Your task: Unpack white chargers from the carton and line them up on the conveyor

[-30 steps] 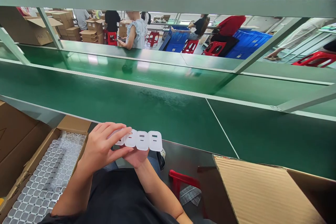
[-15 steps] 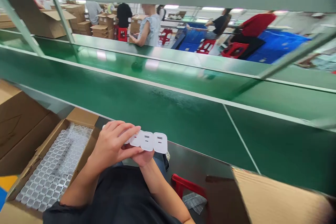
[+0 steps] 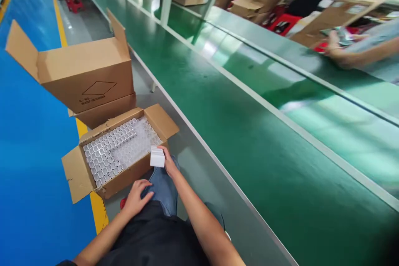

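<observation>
My right hand (image 3: 169,163) grips a short row of white plastic charger housings (image 3: 157,158), pressed together side by side, at the near right corner of an open carton (image 3: 131,171). Inside the carton, small clear-and-white plastic pieces (image 3: 102,153) stand in tight rows, with a lower, cloudy plastic layer (image 3: 134,145) showing on the right. Lower down, my left hand (image 3: 139,196) is empty, its fingers apart over my jeans at the knee.
Behind the carton stands a larger open box (image 3: 93,79). A long green conveyor belt (image 3: 218,124) with a metal edge runs along my right. Across it, a person's hands (image 3: 336,48) hold something blurred. Blue floor (image 3: 40,141) lies to the left.
My view has swung left and down to the carton. The white housings, held before in both hands over my lap, are now in my right hand by the carton; my left hand has let go.
</observation>
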A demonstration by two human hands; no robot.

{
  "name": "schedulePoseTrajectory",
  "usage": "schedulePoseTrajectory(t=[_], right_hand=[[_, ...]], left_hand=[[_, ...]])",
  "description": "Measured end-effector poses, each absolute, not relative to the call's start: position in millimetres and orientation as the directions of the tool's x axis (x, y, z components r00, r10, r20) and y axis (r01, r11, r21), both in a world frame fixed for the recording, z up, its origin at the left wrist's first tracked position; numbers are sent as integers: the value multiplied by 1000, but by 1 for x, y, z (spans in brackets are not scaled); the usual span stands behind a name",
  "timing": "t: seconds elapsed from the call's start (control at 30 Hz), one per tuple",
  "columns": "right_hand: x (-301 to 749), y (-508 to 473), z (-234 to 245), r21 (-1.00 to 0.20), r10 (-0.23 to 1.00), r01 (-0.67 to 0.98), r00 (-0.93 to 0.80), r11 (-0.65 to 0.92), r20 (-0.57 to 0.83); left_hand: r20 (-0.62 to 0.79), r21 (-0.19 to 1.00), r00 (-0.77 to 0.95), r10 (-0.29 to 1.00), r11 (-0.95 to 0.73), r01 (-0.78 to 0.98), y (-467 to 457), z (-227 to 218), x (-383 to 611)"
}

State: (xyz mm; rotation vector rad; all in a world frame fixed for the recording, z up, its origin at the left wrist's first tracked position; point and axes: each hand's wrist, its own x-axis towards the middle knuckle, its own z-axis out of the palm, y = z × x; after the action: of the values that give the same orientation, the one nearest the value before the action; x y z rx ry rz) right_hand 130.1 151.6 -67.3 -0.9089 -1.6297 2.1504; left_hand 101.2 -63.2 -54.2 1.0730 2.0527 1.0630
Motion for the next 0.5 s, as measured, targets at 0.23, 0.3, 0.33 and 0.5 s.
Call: schedulePoseTrajectory(t=[0.23,0.3,0.33,0.5], right_hand=[[0,134,-157,-778,547,605,-714,167,-438],[-27,114,-177,-699,552,667,-695,258,-460],[-39,104,-187,-663,554,688,-689,295,-468],[-86,60,-222,-538,551,735,-671,413,-496]], left_hand=[[-377,814,-470,798,527,242,-50,-98,126],[-425,797,-471,773,566,210,-54,-100,126],[-450,786,-472,758,587,193,-58,-101,127],[-606,692,-481,633,718,73,-78,-110,135]])
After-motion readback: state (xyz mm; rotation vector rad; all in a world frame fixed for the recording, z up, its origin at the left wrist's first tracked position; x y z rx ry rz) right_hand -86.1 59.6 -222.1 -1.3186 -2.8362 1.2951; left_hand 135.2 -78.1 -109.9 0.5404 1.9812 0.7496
